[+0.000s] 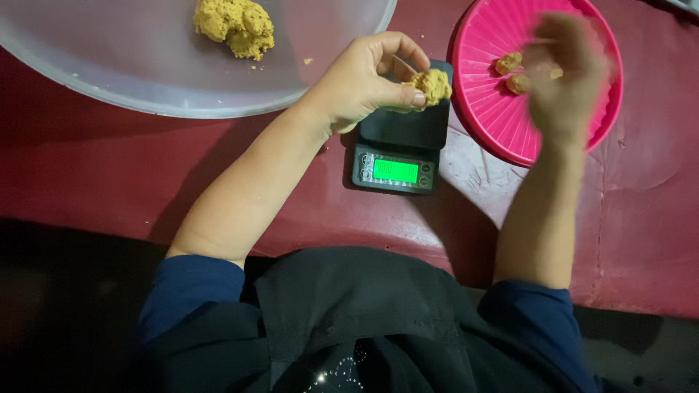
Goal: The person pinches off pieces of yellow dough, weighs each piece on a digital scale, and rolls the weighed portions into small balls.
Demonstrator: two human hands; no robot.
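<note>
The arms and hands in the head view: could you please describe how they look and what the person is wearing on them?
Both arms are bare from the hands to above the elbows. The left hand and the right hand wear no gloves, and no rings or watch show. Dark blue short sleeves cover the upper arms, with a black garment over the chest. The right hand is blurred, so fine detail there cannot be told.

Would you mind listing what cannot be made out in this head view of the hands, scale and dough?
- Right hand: motion-blurred over the pink tray; fingers and any held piece unclear.
- Scale: its green display is too small to make out.
- Dough lump in the left hand: whether it touches the scale platform is unclear.
- Clear bowl: cut off by the top edge.
</note>
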